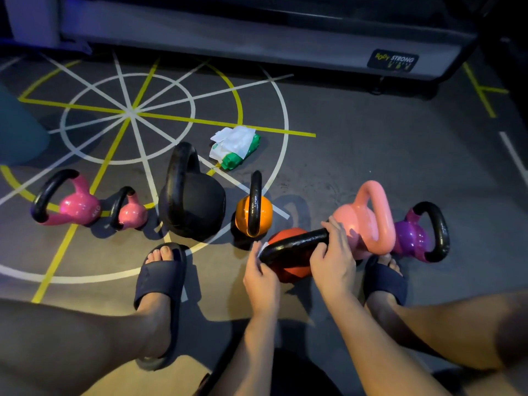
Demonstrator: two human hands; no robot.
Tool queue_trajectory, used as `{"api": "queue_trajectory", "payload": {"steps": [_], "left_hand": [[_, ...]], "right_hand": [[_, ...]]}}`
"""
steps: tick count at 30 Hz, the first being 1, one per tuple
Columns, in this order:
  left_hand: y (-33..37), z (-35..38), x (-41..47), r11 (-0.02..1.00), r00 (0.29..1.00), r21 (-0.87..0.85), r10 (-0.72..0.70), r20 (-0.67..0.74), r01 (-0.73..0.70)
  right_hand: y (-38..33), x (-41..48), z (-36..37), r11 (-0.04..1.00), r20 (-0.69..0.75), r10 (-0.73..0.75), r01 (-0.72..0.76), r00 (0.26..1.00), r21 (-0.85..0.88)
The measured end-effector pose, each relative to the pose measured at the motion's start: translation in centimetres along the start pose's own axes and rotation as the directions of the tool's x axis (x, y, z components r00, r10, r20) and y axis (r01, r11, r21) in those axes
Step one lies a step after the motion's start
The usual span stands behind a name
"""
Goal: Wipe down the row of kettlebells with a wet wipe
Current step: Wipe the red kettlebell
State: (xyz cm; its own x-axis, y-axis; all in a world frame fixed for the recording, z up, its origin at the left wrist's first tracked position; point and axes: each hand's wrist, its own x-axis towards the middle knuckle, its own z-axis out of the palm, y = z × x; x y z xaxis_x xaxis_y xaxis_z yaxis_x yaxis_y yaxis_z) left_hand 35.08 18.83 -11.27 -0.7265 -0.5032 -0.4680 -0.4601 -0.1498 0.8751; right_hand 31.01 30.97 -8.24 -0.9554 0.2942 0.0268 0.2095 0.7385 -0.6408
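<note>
A row of kettlebells stands on the gym floor: a pink one (75, 207), a small pink one (131, 214), a big black one (194, 204), an orange one (253, 214), a red one (288, 238) with a black handle, a light pink one (363, 218) and a purple one (414, 235). My right hand (333, 258) grips the red kettlebell's black handle. My left hand (261, 277) presses a white wet wipe (262, 248) against the handle's left end; only a sliver of the wipe shows.
A green pack of wet wipes (234, 148) lies open on the floor behind the row. My feet in dark slides (161, 277) flank the red kettlebell. A grey padded bench base (257, 38) runs along the back. A teal object (17, 130) sits at the left.
</note>
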Motion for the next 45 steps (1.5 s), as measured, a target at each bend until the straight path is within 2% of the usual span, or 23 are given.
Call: {"api": "queue_trajectory", "payload": {"steps": [2,4,7,9,11,14,15,16,18,20,23,26,28,30,33,35,37,39,40,43,45], "left_hand": [[-1.1,-0.6,1.7,0.991,0.983,-0.044,-0.123,0.136,0.130],[-1.0,-1.2,2.7,0.981,0.955,-0.035,-0.176,0.237,0.190],[0.4,-1.3,2.2,0.950,0.948,-0.124,-0.261,0.182,0.286],[1.0,-0.9,1.1,0.957,0.972,-0.170,-0.230,0.046,0.235],[1.6,-0.7,-0.1,0.977,0.990,-0.171,-0.137,-0.023,0.131],[1.7,-0.6,-0.1,0.999,1.000,-0.029,0.025,-0.007,-0.025],[1.1,-0.8,0.4,0.999,0.999,0.025,0.037,0.028,-0.037],[0.6,-1.0,0.8,0.999,0.997,0.031,0.011,0.082,-0.014],[-0.4,-1.8,1.8,0.992,0.965,-0.018,-0.117,0.234,0.125],[-0.7,-2.5,2.5,0.984,0.936,-0.009,-0.164,0.311,0.176],[0.7,-1.7,2.2,0.983,0.966,-0.072,-0.149,0.210,0.167],[1.9,-1.2,0.0,0.999,0.998,0.019,-0.027,0.062,0.026],[2.3,-0.9,-0.9,0.976,0.988,0.150,0.151,0.043,-0.155],[3.1,-0.3,-1.1,0.895,0.935,0.269,0.343,0.091,-0.355],[3.2,0.4,-0.5,0.728,0.792,0.312,0.562,0.238,-0.610],[2.3,0.0,0.1,0.706,0.752,0.263,0.602,0.268,-0.658],[1.9,-0.2,0.0,0.814,0.836,0.198,0.514,0.190,-0.546],[2.2,0.0,-0.5,0.933,0.939,0.118,0.331,0.091,-0.340],[2.2,0.1,-0.7,0.964,0.966,0.075,0.251,0.056,-0.255],[2.1,0.2,-0.5,0.993,0.995,-0.064,0.094,-0.016,-0.095],[2.3,0.7,-0.5,0.995,0.997,-0.084,0.041,-0.065,-0.046]], "right_hand": [[0.1,0.0,0.0,1.000,-0.004,-0.007,0.007,1.000,0.001],[0.1,0.0,0.0,1.000,-0.011,0.000,0.000,1.000,0.012],[0.1,0.0,0.2,1.000,-0.021,0.011,-0.011,1.000,0.006],[0.0,-0.1,0.5,1.000,-0.035,0.025,-0.025,0.999,0.004],[-0.3,-0.2,0.7,1.000,-0.058,0.026,-0.025,0.998,0.008],[-0.4,-0.3,0.8,1.000,-0.065,0.025,-0.024,0.998,0.009],[-0.3,-0.3,0.8,0.999,-0.049,0.033,-0.033,0.998,0.006],[-0.2,-0.2,0.7,0.999,-0.034,0.043,-0.043,0.999,0.005],[-0.1,-0.2,0.6,0.998,-0.020,0.055,-0.055,0.998,0.010],[0.1,-0.3,0.6,0.999,-0.019,0.043,-0.042,0.999,0.019],[0.1,0.0,0.5,0.999,-0.023,0.042,-0.042,0.999,0.019],[-0.1,-0.1,0.6,0.999,-0.046,0.046,-0.046,0.998,0.012],[-0.5,-0.2,0.9,0.999,-0.074,0.043,-0.042,0.996,0.016],[-0.6,-0.4,1.0,0.999,-0.078,0.047,-0.046,0.996,0.016],[-0.6,-0.3,0.7,0.998,-0.054,0.057,-0.057,0.997,0.003],[-0.6,-0.3,0.5,0.999,-0.036,0.040,-0.040,0.999,-0.006],[-0.4,-0.2,0.4,1.000,-0.020,0.028,-0.028,0.999,-0.003],[-0.2,-0.2,0.3,1.000,-0.021,0.019,-0.019,1.000,0.007],[-0.2,-0.3,0.2,1.000,-0.020,0.014,-0.014,1.000,0.008],[0.0,-0.3,0.0,1.000,-0.001,0.000,0.000,1.000,0.006],[0.1,-0.2,-0.1,1.000,0.010,-0.007,0.007,1.000,0.019]]}}
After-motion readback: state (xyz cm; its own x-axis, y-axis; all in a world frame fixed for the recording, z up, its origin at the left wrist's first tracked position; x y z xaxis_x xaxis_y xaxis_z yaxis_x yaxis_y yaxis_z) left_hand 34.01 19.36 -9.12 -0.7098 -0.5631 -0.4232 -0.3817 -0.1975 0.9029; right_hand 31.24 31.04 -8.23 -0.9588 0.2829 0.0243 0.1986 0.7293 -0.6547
